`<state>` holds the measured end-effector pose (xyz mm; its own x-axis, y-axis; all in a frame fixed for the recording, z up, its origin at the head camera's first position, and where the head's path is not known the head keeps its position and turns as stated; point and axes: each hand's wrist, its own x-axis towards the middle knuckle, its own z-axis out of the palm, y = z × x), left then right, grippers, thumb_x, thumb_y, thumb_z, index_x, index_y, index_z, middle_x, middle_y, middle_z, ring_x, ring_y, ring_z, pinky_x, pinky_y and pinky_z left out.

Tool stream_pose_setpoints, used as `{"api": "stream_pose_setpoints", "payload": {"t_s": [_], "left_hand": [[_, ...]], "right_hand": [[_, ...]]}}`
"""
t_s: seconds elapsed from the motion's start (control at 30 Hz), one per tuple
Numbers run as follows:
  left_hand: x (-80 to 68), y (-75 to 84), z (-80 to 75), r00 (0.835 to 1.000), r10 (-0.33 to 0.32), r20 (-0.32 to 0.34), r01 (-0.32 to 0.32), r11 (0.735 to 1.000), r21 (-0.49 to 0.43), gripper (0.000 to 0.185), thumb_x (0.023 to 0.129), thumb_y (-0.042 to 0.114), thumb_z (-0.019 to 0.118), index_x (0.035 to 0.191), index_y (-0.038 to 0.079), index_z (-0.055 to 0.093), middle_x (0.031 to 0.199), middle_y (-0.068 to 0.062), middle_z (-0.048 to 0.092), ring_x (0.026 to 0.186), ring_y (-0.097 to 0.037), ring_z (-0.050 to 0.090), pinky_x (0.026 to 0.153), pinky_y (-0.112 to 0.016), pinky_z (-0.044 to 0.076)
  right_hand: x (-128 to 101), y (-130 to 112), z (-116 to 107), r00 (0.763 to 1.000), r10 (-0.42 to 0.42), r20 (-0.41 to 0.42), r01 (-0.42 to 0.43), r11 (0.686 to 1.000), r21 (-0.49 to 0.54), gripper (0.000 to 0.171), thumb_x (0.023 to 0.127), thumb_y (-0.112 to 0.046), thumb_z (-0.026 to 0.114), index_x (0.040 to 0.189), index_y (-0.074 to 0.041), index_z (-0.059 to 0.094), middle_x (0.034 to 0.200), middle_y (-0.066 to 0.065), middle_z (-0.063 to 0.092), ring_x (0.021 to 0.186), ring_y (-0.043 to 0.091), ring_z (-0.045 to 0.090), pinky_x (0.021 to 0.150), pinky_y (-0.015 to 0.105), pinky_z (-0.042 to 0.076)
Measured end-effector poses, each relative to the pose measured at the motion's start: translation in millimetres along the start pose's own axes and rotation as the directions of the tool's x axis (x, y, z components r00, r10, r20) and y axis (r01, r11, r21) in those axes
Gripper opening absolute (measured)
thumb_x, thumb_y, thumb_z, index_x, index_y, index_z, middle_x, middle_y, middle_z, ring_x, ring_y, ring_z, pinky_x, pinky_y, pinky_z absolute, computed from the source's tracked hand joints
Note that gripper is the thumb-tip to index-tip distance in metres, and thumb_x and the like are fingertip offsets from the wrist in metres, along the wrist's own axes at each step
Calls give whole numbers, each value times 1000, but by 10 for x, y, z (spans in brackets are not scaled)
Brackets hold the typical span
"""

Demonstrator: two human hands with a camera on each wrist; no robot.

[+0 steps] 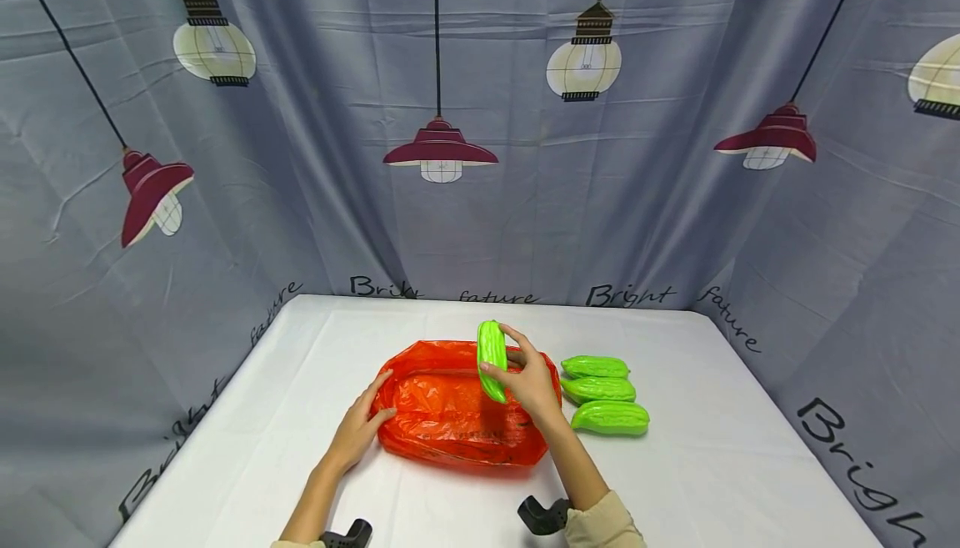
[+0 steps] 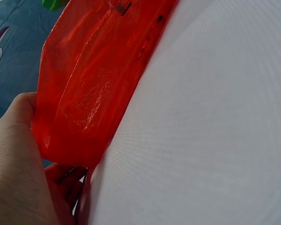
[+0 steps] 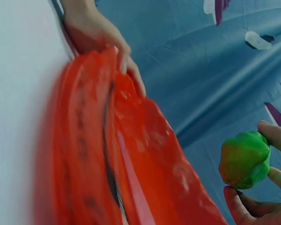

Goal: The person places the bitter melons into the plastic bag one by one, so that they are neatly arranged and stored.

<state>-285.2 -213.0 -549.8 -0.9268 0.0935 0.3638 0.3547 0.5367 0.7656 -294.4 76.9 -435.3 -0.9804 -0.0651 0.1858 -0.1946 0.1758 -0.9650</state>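
Note:
A red plastic bag (image 1: 442,414) lies in the middle of the table with its mouth spread. My left hand (image 1: 358,431) grips the bag's left rim, thumb on one side of the film and fingers on the other in the left wrist view. Over the bag's right half, my right hand (image 1: 531,377) holds a bright green bitter melon (image 1: 492,356) between thumb and fingertips. The right wrist view shows this bitter melon (image 3: 245,159) end-on, raised beside the bag's open edge. Three more bitter melons (image 1: 604,389) lie in a column just right of the bag.
A white cloth covers the table (image 1: 705,481). Grey-blue curtains (image 1: 510,223) printed with lamps and lettering hang behind and at both sides. Black wrist mounts (image 1: 543,516) sit on both forearms near the front.

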Motion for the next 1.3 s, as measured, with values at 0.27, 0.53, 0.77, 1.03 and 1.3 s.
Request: {"api": "stream_pose_setpoints", "payload": {"t_s": [0.27,0.53,0.77,1.03,1.3], "left_hand": [[0,-11,0,1000,0,-2,0,1000,-6,59,88,22,58,143,25,36,143,-12,38,128,-39,34,99,-61,26],[4,-15,16,1000,6,-3,-6,1000,-7,58,89,24,58,143,24,36,142,-11,39,128,-37,34,100,-58,26],[3,-15,-4,1000,5,-9,-5,1000,-1,59,89,23,58,143,23,36,143,-10,38,128,-36,35,100,-57,27],[8,-5,-9,1000,0,6,0,1000,-3,59,89,25,57,143,23,35,143,-11,38,129,-36,34,101,-57,26],[-2,4,-16,1000,-7,0,7,1000,-19,59,89,24,58,143,24,34,143,-12,37,129,-37,33,100,-59,26]], "right_hand": [[-41,-26,396,999,21,27,-23,997,78,69,77,-11,74,138,-15,43,111,24,56,102,37,56,68,38,54],[16,185,734,1000,20,18,-22,996,89,69,76,-15,75,137,-15,44,111,24,57,99,36,57,70,38,54],[44,357,938,997,53,60,-60,992,108,71,75,-14,76,137,-14,43,108,23,58,95,32,60,69,36,54],[45,501,1108,994,81,75,-85,995,49,70,73,-14,77,135,-14,46,107,22,59,94,31,61,67,36,54],[41,580,1226,993,88,75,-87,996,-12,69,74,-16,76,135,-14,44,101,19,62,88,24,62,63,31,54]]}}
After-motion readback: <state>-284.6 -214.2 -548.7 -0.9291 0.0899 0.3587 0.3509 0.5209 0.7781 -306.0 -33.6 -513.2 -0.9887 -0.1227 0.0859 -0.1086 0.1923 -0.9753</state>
